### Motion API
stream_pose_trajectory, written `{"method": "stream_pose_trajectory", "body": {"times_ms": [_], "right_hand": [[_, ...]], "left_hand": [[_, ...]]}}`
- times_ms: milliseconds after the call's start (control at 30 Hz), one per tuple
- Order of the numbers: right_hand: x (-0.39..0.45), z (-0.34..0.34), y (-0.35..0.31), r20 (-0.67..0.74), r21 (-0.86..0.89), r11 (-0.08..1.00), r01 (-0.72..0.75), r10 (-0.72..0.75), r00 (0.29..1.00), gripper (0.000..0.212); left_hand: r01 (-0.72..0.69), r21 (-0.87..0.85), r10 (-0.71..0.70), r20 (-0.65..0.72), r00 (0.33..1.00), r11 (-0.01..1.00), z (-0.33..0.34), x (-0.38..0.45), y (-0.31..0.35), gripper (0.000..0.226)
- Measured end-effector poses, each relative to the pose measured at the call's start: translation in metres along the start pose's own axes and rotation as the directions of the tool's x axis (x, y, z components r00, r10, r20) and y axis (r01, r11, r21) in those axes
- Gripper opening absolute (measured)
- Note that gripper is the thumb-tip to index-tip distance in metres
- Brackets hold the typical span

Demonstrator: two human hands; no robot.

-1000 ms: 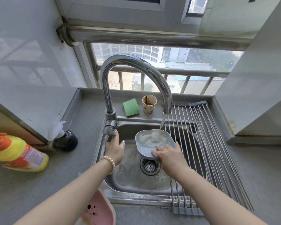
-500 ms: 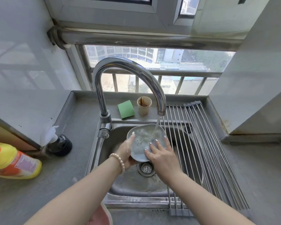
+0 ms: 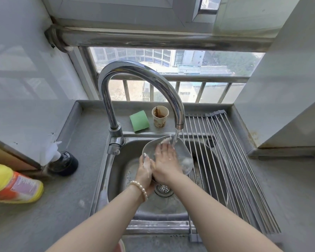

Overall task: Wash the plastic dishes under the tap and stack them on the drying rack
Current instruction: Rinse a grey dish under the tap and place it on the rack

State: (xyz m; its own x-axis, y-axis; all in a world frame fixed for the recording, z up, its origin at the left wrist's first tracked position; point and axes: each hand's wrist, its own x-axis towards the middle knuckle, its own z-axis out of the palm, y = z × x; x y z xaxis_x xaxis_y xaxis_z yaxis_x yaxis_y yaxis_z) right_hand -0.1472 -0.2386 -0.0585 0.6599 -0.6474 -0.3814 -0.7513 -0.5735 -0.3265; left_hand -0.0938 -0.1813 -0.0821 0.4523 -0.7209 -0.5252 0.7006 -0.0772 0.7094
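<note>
A pale grey plastic dish (image 3: pixel 184 153) is tilted up over the steel sink (image 3: pixel 116 179), under water running from the curved tap (image 3: pixel 140 73). My left hand (image 3: pixel 144 171) grips the dish at its lower left edge, thumb on the rim. My right hand (image 3: pixel 165 160) lies flat inside the dish, fingers straight, with the stream falling on its fingertips. Soap suds cling to both hands. The roll-up drying rack (image 3: pixel 231 170) of steel rods spans the right part of the sink and carries nothing. A pink dish (image 3: pixel 119 247) barely shows at the bottom edge.
A green sponge (image 3: pixel 139 120) and a stained paper cup (image 3: pixel 160 118) stand behind the sink. A yellow and orange detergent bottle (image 3: pixel 13 184) lies on the left counter beside a black round object (image 3: pixel 65 163). A white wall closes in the right side.
My left hand left the tap handle and took the dish's left edge. The dish tipped up toward the stream, and my right hand moved from its rim to its inner face.
</note>
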Motion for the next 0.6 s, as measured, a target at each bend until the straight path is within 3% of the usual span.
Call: {"method": "stream_pose_trajectory", "body": {"times_ms": [67, 133, 233, 333, 400, 433, 500, 600], "right_hand": [[0.0, 0.003, -0.008, 0.064, 0.132, 0.981, 0.144, -0.153, 0.986, 0.063], [-0.005, 0.008, -0.013, 0.125, 0.321, 0.933, 0.163, -0.212, 0.969, 0.071], [-0.022, 0.017, -0.009, 0.149, 0.389, 0.904, 0.18, -0.255, 0.955, 0.076], [-0.036, 0.031, 0.006, 0.052, 0.314, 0.9, 0.303, -0.335, 0.941, 0.05], [-0.038, 0.034, 0.022, -0.154, 0.311, 0.899, 0.31, -0.274, 0.949, 0.022], [-0.037, 0.033, 0.031, -0.244, 0.287, 0.912, 0.292, -0.226, 0.943, 0.018], [-0.034, 0.026, 0.048, -0.313, 0.278, 0.938, 0.206, -0.114, 0.943, 0.034], [-0.029, 0.013, 0.054, -0.285, 0.55, 0.828, 0.113, 0.059, 0.957, 0.043]], "left_hand": [[0.035, -0.068, -0.036, -0.015, 0.999, 0.997, -0.006, 0.001, 0.004, 0.036], [0.048, -0.093, -0.055, -0.077, 0.996, 0.995, -0.015, 0.007, 0.009, 0.031], [-0.015, 0.153, 0.044, -0.188, 0.981, 0.988, -0.022, 0.01, 0.021, 0.021], [0.025, 0.423, 0.072, -0.211, 0.975, 0.906, -0.029, 0.014, 0.035, 0.023], [0.131, 0.521, 0.005, -0.251, 0.968, 0.844, -0.03, 0.018, 0.045, 0.026], [0.196, 0.511, -0.045, -0.293, 0.955, 0.837, -0.029, 0.017, 0.05, 0.027], [0.359, 0.394, -0.253, -0.295, 0.921, 0.846, -0.023, 0.01, 0.059, 0.027], [0.467, 0.366, -0.4, -0.246, 0.883, 0.805, -0.011, 0.003, 0.065, 0.024]]}}
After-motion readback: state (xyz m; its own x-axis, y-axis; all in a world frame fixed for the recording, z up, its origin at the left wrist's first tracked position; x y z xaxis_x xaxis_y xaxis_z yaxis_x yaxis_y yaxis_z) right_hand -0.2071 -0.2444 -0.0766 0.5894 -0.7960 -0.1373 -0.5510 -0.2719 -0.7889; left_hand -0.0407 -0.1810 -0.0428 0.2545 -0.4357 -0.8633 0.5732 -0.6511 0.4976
